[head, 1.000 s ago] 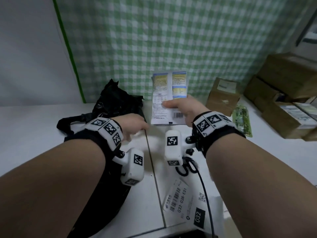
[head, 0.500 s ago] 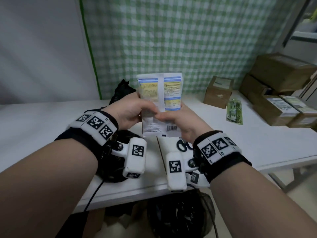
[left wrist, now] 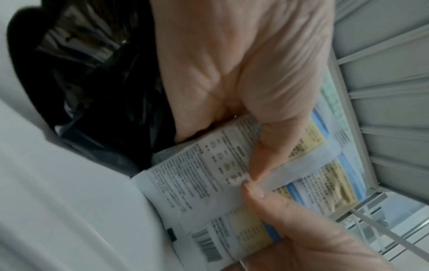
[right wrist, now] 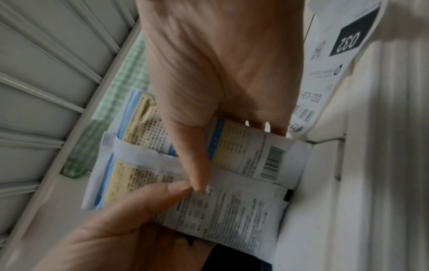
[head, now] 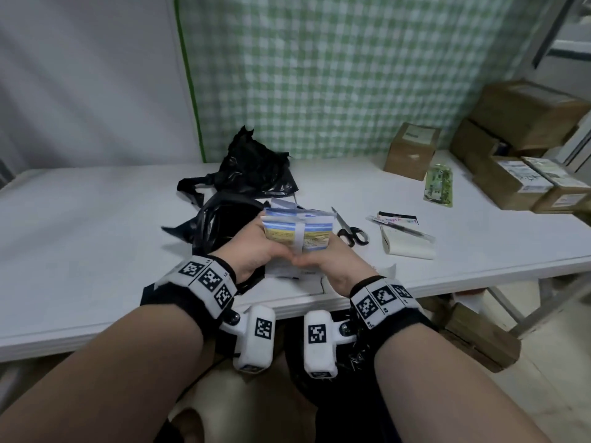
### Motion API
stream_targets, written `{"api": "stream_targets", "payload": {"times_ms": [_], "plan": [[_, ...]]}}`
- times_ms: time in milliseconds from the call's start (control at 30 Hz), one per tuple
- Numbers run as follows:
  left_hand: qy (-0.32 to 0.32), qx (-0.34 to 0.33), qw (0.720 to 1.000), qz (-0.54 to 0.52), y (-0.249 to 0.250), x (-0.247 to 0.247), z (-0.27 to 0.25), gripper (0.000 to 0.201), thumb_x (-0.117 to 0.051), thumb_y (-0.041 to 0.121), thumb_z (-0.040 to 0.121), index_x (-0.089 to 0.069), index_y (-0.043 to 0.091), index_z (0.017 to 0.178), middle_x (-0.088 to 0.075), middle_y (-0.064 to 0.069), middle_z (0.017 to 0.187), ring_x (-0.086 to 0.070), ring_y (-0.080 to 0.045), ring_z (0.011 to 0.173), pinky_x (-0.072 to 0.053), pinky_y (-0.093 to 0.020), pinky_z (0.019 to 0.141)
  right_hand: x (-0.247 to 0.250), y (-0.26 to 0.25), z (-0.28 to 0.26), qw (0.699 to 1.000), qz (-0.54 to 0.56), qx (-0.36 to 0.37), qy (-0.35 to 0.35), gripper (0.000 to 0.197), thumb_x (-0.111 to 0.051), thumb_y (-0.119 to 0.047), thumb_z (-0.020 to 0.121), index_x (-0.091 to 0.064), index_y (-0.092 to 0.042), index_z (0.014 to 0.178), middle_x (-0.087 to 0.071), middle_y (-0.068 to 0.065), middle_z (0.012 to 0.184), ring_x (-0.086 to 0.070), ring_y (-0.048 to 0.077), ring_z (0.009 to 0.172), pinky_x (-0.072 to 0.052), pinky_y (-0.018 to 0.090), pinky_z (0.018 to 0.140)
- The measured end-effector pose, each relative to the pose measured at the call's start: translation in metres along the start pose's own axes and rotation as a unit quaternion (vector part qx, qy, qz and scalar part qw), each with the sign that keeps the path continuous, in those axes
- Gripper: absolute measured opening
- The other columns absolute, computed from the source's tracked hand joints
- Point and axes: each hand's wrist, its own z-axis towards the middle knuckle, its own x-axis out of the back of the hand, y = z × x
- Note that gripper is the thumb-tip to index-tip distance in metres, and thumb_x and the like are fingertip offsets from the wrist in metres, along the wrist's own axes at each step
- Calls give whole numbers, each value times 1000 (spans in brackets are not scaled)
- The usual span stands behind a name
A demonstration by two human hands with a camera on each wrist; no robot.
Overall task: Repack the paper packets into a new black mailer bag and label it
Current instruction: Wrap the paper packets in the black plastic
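Paper packets (head: 297, 233) gripped between left hand (head: 252, 254), right hand (head: 332, 266); thumbs pressing front.

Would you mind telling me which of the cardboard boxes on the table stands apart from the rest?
The small cardboard box by the checked curtain, just behind the green packet; the other boxes are stacked together at the table's far right end.

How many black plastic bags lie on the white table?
2: a crumpled black plastic bag by the checked curtain; a second black bag beside the left hand. Others may be hidden.
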Motion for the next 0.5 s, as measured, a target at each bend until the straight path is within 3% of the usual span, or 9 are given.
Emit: {"api": "stream_targets", "payload": {"times_ms": [100,200,267,333,400,433,500], "plan": [[8,0,1000,10,2,-2,-2,61,-56,-29,62,-59,0,115,-70,-6,97,-66,-20,92,-55,-22,73,-3,-1,-2,1000,-1,10,13,56,-69,16,65,-62,-1,117,-68,18,114,-64,27,101,-53,34,83],[18,4,1000,3,9,-3,-2,53,-53,-27,63,-62,-2,109,-70,-12,96,-66,-25,92,-55,-29,79,-4,-8,-5,999,3,33,8,59,-72,10,58,-63,-2,116,-69,16,113,-66,28,100,-54,40,89],[2,9,1000,-15,15,-3,-4,45,-50,-24,67,-64,-1,104,-72,-12,94,-68,-26,91,-55,-32,82,-4,-12,-7,999,16,39,7,56,-72,15,64,-61,-2,117,-68,17,114,-66,29,101,-53,41,91],[-25,15,999,-28,23,-4,-8,39,-48,-20,75,-66,5,99,-73,-6,90,-69,-20,86,-57,-27,79,-3,-14,-8,998,34,41,21,51,-70,15,70,-59,-5,115,-67,18,115,-65,30,102,-52,42,93],[-29,16,999,3,34,0,-10,31,-53,-11,82,-64,7,105,-71,-6,98,-68,-19,90,-56,-27,85,-3,-15,-8,996,69,45,38,48,-69,11,73,-58,-3,117,-67,18,116,-66,31,103,-52,43,94],[-11,4,999,44,40,4,-11,29,-57,-4,83,-62,6,111,-68,-7,103,-66,-19,94,-53,-29,89,-2,-15,-7,993,94,44,48,49,-69,9,74,-57,-2,120,-67,18,116,-66,32,104,-51,44,95],[91,-48,984,143,51,19,-9,37,-65,8,82,-60,10,118,-64,-1,107,-61,-15,98,-48,-26,91,1,-16,-6,985,149,36,73,50,-68,6,76,-55,-3,124,-68,16,117,-65,33,106,-50,49,96]]}}
